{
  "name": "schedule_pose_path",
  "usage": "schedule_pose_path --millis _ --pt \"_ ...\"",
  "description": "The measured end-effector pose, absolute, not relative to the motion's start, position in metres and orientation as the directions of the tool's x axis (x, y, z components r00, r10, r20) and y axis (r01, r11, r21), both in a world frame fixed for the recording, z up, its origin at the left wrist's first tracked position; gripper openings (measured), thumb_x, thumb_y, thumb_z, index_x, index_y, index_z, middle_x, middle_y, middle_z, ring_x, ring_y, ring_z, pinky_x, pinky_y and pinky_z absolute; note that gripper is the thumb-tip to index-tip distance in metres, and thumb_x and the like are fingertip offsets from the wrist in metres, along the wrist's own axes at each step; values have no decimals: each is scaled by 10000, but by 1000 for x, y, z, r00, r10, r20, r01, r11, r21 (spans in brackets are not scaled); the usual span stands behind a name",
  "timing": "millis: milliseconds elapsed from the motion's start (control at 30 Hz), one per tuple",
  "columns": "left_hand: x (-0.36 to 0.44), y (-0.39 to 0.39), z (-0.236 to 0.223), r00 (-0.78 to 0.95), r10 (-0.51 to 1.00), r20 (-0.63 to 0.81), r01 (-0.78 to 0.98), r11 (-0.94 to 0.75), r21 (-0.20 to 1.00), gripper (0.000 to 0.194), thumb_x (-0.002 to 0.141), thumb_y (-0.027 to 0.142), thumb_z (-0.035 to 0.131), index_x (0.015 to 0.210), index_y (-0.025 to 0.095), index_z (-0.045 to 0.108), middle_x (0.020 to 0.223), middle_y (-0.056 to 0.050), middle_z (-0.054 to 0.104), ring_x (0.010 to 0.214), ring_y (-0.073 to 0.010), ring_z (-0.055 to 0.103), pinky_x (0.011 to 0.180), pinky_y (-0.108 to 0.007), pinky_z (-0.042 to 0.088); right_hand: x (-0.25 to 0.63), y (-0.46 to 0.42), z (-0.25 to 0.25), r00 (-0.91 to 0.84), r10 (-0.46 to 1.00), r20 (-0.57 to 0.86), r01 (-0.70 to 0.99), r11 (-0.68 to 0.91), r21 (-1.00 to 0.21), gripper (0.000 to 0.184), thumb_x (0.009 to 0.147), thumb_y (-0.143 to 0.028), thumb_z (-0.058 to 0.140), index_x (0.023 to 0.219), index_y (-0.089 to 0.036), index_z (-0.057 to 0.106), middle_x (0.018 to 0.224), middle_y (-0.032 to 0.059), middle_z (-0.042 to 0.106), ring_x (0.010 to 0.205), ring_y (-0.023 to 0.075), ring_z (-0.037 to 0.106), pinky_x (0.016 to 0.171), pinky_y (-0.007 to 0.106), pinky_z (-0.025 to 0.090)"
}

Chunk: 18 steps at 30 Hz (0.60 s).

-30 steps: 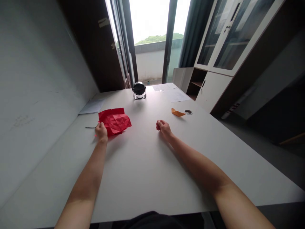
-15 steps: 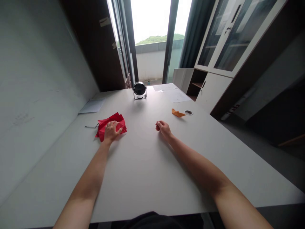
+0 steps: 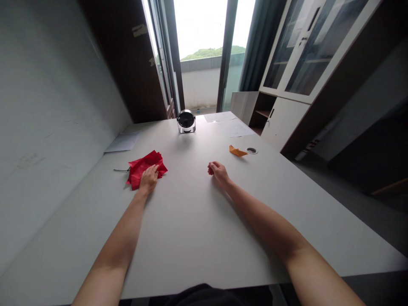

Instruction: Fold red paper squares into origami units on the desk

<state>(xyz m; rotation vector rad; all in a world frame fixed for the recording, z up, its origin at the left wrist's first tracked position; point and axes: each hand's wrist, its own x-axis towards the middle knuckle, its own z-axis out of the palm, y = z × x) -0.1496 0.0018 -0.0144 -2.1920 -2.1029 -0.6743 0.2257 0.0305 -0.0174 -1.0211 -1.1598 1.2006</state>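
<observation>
A crumpled red paper with many creases lies on the left of the white table. My left hand rests flat on the paper's near right part, fingers stretched out. My right hand lies on the table about the middle, fingers curled in loosely; I see nothing in it. A small folded orange paper sits beyond the right hand, apart from it.
A small round black and silver device stands at the table's far middle. White sheets lie at the far left and far right. A cable hole is beside the orange paper. A thin dark cord lies left of the red paper.
The red paper was spread wider with my left hand at its near left corner; now it is bunched smaller and the left hand lies on top of it. The right hand barely moved.
</observation>
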Motion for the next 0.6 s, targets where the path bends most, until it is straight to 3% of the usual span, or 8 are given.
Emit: schedule_pose_path --millis 133,267,467,600 --pt "-152 2 -11 -128 901 415 941 -22 338 526 1014 417 280 1455 197 464 1532 -89 424 1421 -251 367 1191 -415 265 226 30 -16 10 995 100 -142 100 -985 372 787 -547 650 704 -188 600 565 4 592 524 126 517 538 265 407" --pt "-159 3 -18 -161 946 283 925 45 377 562 1014 478 241 1413 204 526 1512 -102 453 1408 -269 380 1176 -439 274 226 30 -16 18 996 84 -138 86 -987 387 781 -566 654 704 -191 598 571 6 593 525 129 523 539 269 418" --pt "-163 6 -28 -146 975 170 952 92 292 533 981 474 337 1435 251 506 1557 -87 397 1432 -298 333 1179 -486 225 233 38 -16 94 987 127 -113 138 -984 346 806 -515 633 700 -188 596 550 2 581 509 125 509 526 263 414" --pt "-167 8 -27 -180 971 156 921 110 375 572 1006 490 199 1434 267 507 1551 -70 412 1445 -282 319 1179 -496 221 250 50 -9 246 945 218 -23 230 -973 304 832 -472 590 714 -192 590 577 3 589 533 135 520 551 268 434"
